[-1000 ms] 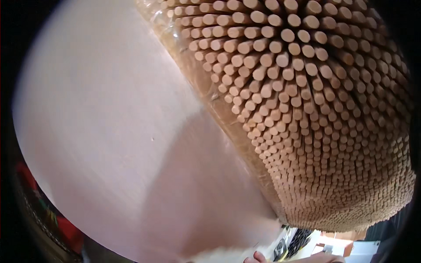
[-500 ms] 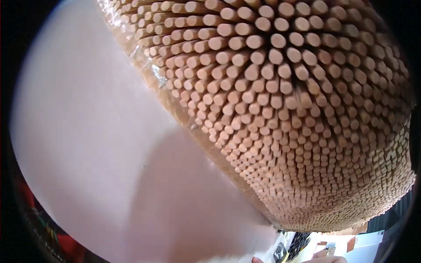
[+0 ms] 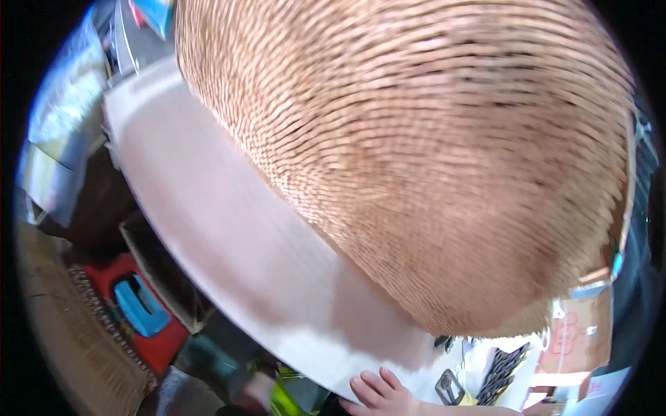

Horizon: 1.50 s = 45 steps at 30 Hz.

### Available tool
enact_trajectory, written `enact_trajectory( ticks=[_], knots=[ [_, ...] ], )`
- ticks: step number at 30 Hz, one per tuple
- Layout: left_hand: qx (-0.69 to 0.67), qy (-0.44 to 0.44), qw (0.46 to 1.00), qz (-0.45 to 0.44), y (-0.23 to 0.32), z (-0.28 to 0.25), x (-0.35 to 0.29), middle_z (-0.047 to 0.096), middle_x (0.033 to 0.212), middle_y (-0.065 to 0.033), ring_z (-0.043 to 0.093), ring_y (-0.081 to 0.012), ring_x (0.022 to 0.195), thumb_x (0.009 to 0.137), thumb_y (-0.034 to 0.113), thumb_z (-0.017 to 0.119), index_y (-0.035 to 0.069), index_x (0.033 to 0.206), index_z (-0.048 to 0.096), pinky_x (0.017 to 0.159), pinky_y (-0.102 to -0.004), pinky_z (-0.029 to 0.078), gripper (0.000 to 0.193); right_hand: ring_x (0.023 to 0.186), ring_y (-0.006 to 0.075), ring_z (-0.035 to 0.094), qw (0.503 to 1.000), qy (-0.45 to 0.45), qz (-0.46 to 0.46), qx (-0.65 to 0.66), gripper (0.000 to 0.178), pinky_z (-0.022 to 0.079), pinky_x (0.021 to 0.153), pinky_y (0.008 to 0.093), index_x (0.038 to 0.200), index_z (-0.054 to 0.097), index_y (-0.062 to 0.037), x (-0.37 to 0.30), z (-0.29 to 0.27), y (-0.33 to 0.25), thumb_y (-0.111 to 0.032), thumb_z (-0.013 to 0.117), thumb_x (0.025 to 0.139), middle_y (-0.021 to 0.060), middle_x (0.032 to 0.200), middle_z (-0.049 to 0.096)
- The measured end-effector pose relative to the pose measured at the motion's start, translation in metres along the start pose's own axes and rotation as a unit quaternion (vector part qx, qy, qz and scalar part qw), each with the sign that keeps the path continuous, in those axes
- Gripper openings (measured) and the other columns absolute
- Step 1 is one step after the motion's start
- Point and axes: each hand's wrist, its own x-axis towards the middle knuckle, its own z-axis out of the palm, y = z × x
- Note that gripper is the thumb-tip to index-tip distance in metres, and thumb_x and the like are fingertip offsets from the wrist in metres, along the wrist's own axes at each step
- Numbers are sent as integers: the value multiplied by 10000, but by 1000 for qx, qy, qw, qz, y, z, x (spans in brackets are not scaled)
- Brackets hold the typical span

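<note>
Your right hand [image 3: 380, 398] lies at the edge of the desk [image 3: 215, 208], fingers loosely spread, nothing visible between them; your left hand is out of view. One bundle [image 3: 416, 180] sits on the one desk, apart from the fingers. Expect heavy, stiff; grasp opposite sides. Its rods [image 3: 305, 132] defy counting.

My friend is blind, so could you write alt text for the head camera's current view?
A blurred bundle of tightly packed, tan, wood-like stick ends fills the upper right, hiding part of a smooth, pale tabletop. A bare hand is at the tabletop's edge at bottom centre. At lower left, a bright-blue plastic-looking piece shows against red.
</note>
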Motion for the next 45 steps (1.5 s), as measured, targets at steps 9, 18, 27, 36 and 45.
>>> enact_trajectory(
  ticks=[9, 18, 27, 36, 45],
  knots=[
    [343, -70, 929, 124, 130, 84, -249, 575, 753, -21, 511, -131, 627, 1007, 143, 531, 43, 859, 603, 577, -280, 432, 192, 1430, 429, 309, 963, 157, 36, 215, 474, 281, 1135, 570, 1223, 654, -110, 4, 1, -7, -415, 698, 862, 252, 1530, 348],
    [581, -311, 723, 208, 139, 246, -268, 597, 658, -64, 571, -138, 619, 906, 152, 683, 4, 836, 690, 603, -290, 465, 164, 739, 104, 618, 677, 425, 364, 478, 146, 509, 699, 269, 1031, 711, -28, -185, 2, -39, -116, 617, 963, 46, 856, 703],
    [765, -353, 496, 209, 71, 362, -207, 607, 678, -20, 549, -101, 648, 896, 146, 671, 8, 906, 694, 600, -296, 441, 140, 1230, 389, 519, 726, 482, 447, 198, 261, 407, 1036, 487, 972, 622, -56, -298, 68, -22, -243, 744, 837, 191, 1258, 596],
    [810, -335, 447, 179, 13, 371, -214, 637, 616, -67, 622, -149, 569, 888, 198, 699, -13, 805, 668, 574, -269, 484, 229, 1377, 393, 399, 845, 355, 387, 100, 528, 262, 1122, 654, 1257, 562, -76, -288, 88, -8, -334, 748, 836, 190, 1455, 454],
    [793, -364, 415, 257, 25, 359, -216, 622, 841, -115, 641, -228, 763, 719, 258, 870, 14, 1033, 644, 695, -342, 515, 457, 1321, 342, 466, 827, 340, 438, 94, 464, 308, 1067, 653, 1269, 618, -122, -272, 82, -2, -347, 701, 872, 133, 1398, 531]
  ],
)
